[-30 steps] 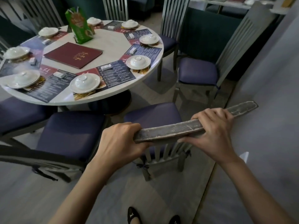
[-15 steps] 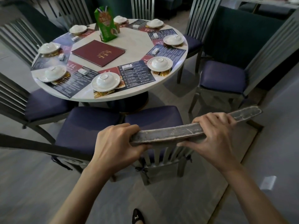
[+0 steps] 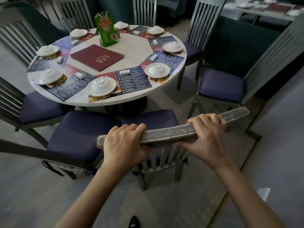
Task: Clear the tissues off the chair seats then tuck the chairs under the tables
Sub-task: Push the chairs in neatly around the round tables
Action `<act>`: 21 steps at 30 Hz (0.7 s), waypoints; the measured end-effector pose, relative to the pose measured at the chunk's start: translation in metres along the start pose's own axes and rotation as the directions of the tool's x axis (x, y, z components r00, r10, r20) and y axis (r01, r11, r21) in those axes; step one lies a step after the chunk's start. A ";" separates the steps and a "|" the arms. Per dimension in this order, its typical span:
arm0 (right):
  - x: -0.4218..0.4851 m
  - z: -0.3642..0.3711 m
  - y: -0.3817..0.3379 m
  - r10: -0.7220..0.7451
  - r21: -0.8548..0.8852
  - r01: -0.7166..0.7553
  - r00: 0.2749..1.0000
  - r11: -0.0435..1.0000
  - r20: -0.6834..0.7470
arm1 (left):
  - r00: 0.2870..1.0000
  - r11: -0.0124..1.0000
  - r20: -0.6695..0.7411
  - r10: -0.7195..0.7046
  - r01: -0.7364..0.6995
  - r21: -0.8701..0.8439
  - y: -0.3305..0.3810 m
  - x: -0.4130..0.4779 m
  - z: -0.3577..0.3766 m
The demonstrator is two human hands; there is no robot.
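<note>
The room around me is dim, with no lamp or window in sight. The round table has a pale top on a dark central foot. Slat-backed grey chairs with purple seat cushions ring it, and the chair nearest me stands at its near edge. The floor on the near side of the table is grey, with a browner strip running away to its right. A dark green padded bench stands right of the table, and beyond it a second table with a pale top.
</note>
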State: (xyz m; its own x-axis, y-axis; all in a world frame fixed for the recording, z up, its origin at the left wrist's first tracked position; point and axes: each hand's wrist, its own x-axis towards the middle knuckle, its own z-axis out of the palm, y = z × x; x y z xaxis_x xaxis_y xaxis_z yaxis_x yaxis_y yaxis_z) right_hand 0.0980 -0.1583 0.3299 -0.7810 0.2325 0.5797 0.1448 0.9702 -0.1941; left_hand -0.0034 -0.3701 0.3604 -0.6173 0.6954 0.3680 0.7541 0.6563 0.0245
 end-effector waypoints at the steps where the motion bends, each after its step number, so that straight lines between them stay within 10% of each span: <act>1: 0.002 0.000 0.004 -0.005 0.002 0.005 1.000 1.000 0.006 | 1.000 1.000 -0.018 0.010 -0.010 0.001 0.001 0.002 0.002; 14: 0.050 0.025 0.003 0.024 -0.029 -0.023 0.999 0.999 0.036 | 0.983 0.994 0.156 -0.094 0.083 0.073 -0.009 0.062 0.011; 21: 0.059 0.006 0.024 -0.135 0.073 0.119 0.950 0.990 0.281 | 0.949 0.996 0.305 -0.084 0.081 0.020 0.045 0.095 0.023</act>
State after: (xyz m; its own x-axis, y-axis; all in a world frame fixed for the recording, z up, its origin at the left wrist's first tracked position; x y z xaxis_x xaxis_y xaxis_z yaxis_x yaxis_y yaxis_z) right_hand 0.0514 -0.1219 0.3551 -0.9323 0.0710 0.3546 0.0061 0.9834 -0.1811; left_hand -0.0330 -0.2682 0.3751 -0.7172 0.6940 0.0640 0.6966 0.7166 0.0355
